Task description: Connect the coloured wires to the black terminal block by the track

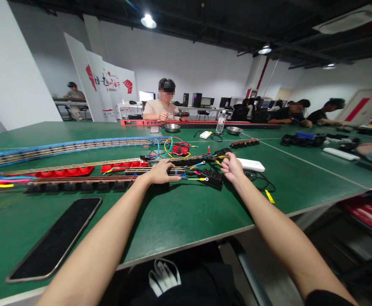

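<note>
My left hand (161, 171) lies flat on the end of a black terminal strip (77, 185), fingers spread, pressing down beside blue and red strips (122, 166). My right hand (232, 168) is pinched shut on a yellow wire (221, 157) that runs to a black terminal block (212, 177). Short coloured wires with metal lugs (198, 179) lie between the two hands. More looped wires and a red block (180, 149) sit just behind.
A black phone (57, 238) lies near the table's front left. A white power bank (251, 164) with a cable sits right of my right hand. Long blue rail (61, 147), metal bowls (172, 127), a water bottle (220, 123). A person sits across the green table (179, 216); others at right.
</note>
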`<control>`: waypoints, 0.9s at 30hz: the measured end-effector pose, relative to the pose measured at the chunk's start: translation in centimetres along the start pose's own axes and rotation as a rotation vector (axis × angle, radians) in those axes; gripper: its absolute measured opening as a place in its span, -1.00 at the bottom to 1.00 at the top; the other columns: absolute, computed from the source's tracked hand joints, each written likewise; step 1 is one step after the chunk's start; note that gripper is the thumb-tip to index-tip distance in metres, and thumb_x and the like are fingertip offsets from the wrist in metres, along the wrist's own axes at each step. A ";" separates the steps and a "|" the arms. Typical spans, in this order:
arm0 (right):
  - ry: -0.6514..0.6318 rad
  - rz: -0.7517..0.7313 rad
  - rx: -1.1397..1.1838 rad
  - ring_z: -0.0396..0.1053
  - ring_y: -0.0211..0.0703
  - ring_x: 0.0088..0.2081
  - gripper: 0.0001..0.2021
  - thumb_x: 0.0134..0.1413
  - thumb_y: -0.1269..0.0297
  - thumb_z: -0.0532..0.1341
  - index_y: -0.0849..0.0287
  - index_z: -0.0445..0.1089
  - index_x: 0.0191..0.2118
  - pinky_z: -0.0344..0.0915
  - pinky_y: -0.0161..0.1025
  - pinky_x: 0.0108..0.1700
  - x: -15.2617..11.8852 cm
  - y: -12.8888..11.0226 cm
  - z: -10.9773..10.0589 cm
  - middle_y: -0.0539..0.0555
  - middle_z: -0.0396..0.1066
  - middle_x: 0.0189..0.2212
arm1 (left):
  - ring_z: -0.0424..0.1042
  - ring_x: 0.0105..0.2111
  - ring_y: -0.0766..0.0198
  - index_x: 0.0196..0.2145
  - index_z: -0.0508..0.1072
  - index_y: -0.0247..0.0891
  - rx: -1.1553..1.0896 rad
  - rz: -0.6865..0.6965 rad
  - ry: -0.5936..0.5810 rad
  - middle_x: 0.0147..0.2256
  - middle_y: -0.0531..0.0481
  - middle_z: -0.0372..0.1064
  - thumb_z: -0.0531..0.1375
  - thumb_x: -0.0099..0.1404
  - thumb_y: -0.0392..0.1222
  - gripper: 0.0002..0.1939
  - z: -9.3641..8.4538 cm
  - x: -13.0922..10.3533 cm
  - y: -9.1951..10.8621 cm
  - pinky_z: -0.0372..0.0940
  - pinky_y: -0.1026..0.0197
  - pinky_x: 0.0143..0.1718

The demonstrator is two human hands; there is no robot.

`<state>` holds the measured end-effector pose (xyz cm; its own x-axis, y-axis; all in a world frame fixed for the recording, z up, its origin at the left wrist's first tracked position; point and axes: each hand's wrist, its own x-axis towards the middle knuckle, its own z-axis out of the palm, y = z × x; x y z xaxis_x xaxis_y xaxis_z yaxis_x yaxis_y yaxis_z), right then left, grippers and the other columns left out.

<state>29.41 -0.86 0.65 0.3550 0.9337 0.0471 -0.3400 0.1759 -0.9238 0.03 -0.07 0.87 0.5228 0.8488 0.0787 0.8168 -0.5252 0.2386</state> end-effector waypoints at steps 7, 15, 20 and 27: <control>-0.011 -0.021 -0.031 -0.22 -0.44 -0.83 -0.83 0.03 0.16 0.06 0.08 0.05 -0.44 -0.26 -0.51 -0.81 0.2 0.1 0.0 -0.28 -0.20 -0.85 | -0.08 0.19 -0.01 0.04 0.23 -0.18 -0.004 0.003 0.005 0.21 -0.17 -0.07 -0.05 -0.07 0.48 -0.12 0.0 0.0 0.0 -0.09 0.00 0.14; -0.106 -0.214 -0.252 -0.03 -0.46 -0.81 -0.69 -0.13 0.07 0.24 0.17 0.32 -0.30 -0.15 -0.50 -0.80 -0.4 -0.1 0.0 -0.22 0.02 -0.81 | -0.13 0.21 -0.01 0.06 0.21 -0.17 0.001 -0.019 -0.009 0.23 -0.16 -0.12 -0.06 -0.06 0.48 -0.12 -0.1 -0.1 0.0 -0.12 -0.01 0.15; -0.132 -0.356 -0.359 0.06 -0.42 -0.80 -0.62 -0.12 0.04 0.23 0.20 0.35 -0.21 -0.02 -0.46 -0.78 0.0 -0.5 -0.7 -0.17 0.12 -0.80 | -0.13 0.21 -0.01 0.06 0.21 -0.18 0.007 -0.005 0.000 0.22 -0.16 -0.11 -0.06 -0.05 0.47 -0.13 0.0 0.0 0.0 -0.10 -0.02 0.14; -0.160 -0.336 -0.418 0.04 -0.40 -0.81 -0.55 -0.11 -0.05 0.19 0.21 0.31 -0.17 -0.05 -0.46 -0.81 0.5 0.2 -0.7 -0.18 0.11 -0.81 | -0.12 0.20 -0.05 0.06 0.22 -0.20 0.006 -0.009 -0.008 0.22 -0.20 -0.13 -0.06 -0.05 0.47 -0.12 -0.1 0.0 0.1 -0.09 -0.07 0.14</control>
<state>30.07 -0.61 0.19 0.2365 0.8891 0.3919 0.1544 0.3638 -0.9186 0.05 -0.11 0.95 0.5177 0.8527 0.0691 0.8226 -0.5184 0.2337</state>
